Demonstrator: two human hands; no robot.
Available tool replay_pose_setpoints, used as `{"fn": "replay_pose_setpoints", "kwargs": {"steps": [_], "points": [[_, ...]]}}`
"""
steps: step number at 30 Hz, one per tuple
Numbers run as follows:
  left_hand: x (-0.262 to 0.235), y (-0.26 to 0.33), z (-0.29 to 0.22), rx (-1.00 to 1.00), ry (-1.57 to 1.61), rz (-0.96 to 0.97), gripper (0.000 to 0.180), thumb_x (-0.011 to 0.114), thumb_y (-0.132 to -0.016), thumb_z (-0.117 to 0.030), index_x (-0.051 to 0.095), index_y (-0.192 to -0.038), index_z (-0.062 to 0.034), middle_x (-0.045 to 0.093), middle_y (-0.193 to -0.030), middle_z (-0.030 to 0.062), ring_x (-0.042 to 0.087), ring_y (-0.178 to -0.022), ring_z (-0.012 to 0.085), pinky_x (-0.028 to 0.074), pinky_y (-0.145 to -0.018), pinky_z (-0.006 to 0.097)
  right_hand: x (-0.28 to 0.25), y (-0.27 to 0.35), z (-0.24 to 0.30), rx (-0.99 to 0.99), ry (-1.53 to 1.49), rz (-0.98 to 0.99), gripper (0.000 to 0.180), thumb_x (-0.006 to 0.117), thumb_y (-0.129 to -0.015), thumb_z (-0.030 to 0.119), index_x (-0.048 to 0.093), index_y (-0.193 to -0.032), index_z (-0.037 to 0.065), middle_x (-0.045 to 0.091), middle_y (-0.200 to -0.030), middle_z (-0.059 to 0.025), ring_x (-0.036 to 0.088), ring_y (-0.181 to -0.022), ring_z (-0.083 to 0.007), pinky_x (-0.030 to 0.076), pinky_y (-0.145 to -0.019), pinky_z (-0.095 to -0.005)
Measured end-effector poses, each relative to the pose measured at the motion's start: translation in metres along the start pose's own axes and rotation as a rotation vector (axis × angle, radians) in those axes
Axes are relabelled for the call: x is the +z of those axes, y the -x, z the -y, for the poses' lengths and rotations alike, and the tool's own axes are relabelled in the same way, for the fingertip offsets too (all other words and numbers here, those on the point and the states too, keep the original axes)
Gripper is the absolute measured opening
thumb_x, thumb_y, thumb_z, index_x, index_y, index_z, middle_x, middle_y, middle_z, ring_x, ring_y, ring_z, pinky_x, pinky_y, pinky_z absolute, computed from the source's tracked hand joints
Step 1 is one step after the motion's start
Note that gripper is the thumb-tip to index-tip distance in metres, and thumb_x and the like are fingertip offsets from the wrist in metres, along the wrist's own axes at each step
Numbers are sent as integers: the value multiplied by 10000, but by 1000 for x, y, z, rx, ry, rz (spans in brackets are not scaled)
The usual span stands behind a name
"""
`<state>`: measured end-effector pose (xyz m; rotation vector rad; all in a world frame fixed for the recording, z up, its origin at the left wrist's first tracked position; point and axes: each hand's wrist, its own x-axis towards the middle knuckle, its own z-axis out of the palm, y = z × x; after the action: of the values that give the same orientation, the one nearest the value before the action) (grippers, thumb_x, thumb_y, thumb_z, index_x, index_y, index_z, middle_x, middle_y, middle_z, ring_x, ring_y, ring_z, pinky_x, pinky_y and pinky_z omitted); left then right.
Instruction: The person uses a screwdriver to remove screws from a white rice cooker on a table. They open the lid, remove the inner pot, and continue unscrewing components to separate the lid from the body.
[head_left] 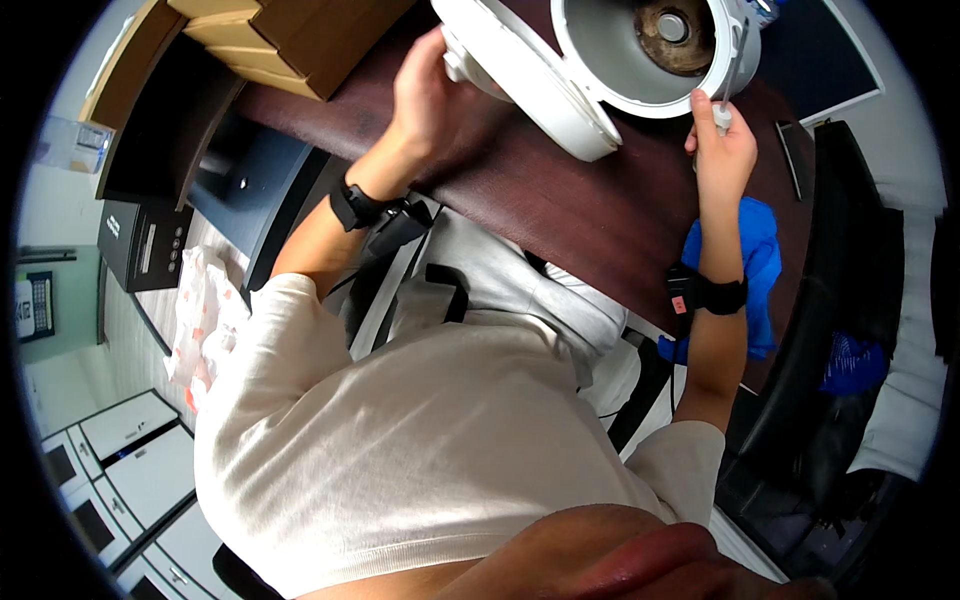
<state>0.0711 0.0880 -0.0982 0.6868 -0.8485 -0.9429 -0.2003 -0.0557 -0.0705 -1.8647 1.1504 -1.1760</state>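
Observation:
A white rice cooker [622, 84] stands open at the far side of the table, without an inner pot. Its round heating plate [672, 28] shows at the bottom, with brown stains around the metal centre. The white lid [545, 100] is swung open to the left. My left hand [428, 100] grips the lid's outer edge, its fingertips partly hidden. At the cooker's right rim, my right hand [722, 145] is closed round a thin tool with a metal shaft [735, 72] and white handle, which looks like a screwdriver. The shaft points away from me, across the cooker's rim.
Cardboard boxes [300, 45] are stacked at the table's far left. A blue cloth [762, 270] hangs over the right side beneath my forearm. Near the right edge lies a flat dark object [791, 160]. Black seating [850, 250] stands beyond, and a plastic bag [200, 320] sits at left.

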Motion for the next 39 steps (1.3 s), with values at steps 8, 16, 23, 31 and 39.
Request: {"fn": "replay_pose_setpoints", "kwargs": {"steps": [8,16,23,31,39], "points": [[67,-73,-100,160,-116,97,682,396,-984,-552,541,-1295,36,677,-1089,129,638,-1039,231,511,-920,384,-26,-21,3,96,-334,-67,353,690,-917,285,579,-703,27,532,-568,-13,491,-454,-91,364,-433,-252],[139,-148,-161,88,-432,350,449,461,-1013,-430,594,-1153,-25,619,-848,52,563,-692,117,472,-642,271,-22,-22,19,228,-512,68,342,662,-921,269,543,-693,44,520,-589,-38,485,-428,-129,376,-406,-275],[159,-163,-143,43,-585,437,401,542,-987,-326,591,-1115,50,618,-890,119,583,-745,159,483,-611,267,-20,-16,15,237,-531,65,368,631,-946,306,521,-693,63,512,-588,-38,489,-447,-129,378,-421,-273],[177,-175,-128,-26,-937,407,498,641,-919,-364,652,-1107,97,663,-986,235,649,-862,271,521,-708,314,-30,-5,-3,197,-543,195,297,569,-973,279,553,-802,37,522,-620,-33,512,-484,-125,407,-437,-261],[168,-192,-94,-139,-1342,551,541,719,-821,-427,714,-1091,42,678,-1105,218,649,-1004,335,508,-859,402,-57,23,-14,266,-486,295,181,476,-965,167,553,-958,4,504,-672,-47,520,-552,-139,425,-459,-266]]}}
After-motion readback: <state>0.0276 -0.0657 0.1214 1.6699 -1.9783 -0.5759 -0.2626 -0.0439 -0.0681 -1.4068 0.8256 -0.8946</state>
